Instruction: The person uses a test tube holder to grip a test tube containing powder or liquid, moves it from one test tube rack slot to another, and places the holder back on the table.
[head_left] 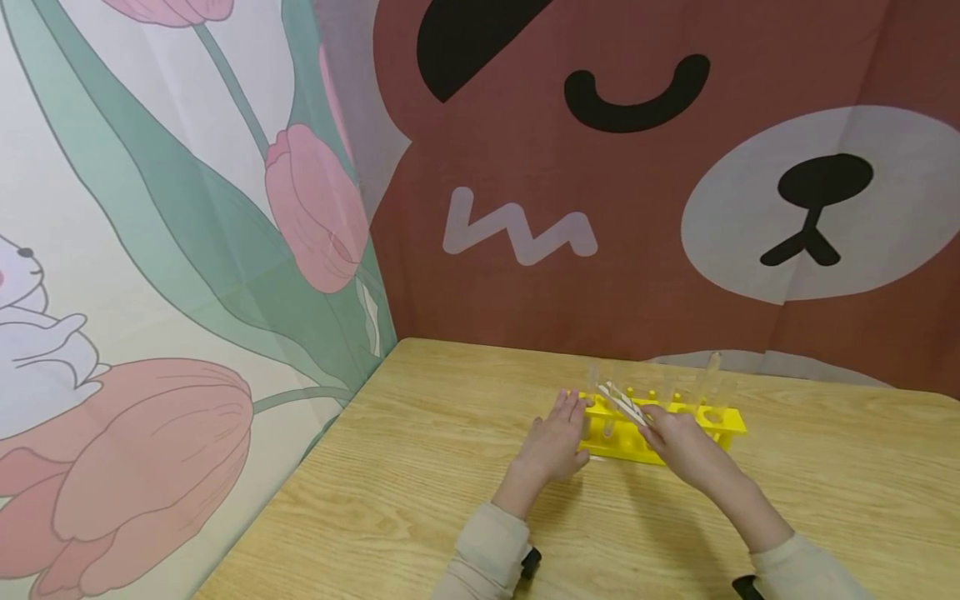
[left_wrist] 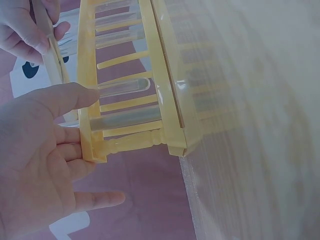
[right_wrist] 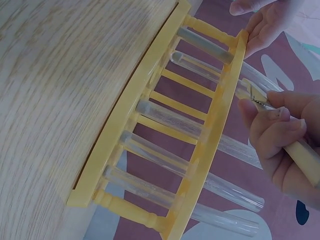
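A yellow test tube rack (head_left: 637, 452) stands on the table with several clear test tubes upright in it. My left hand (head_left: 553, 446) grips the rack's left end, its thumb and fingers at the upper plate (left_wrist: 87, 65). In my right hand (head_left: 686, 446) is a wooden test tube clamp (right_wrist: 302, 159), pinched between thumb and fingers. The clamp's front end, with a small metal spring, is just above the upper plate at the second test tube (right_wrist: 195, 66) from the left. That tube's rounded bottom appears slightly above the base. Whether the clamp encloses the tube I cannot tell.
The rack is near the back of the wood-grain table (head_left: 405, 433). A brown bear-print cloth (head_left: 637, 250) hangs behind the table, and a tulip-print cloth (head_left: 187, 275) hangs to the left. One tube (head_left: 714, 364) stands at the rack's right side.
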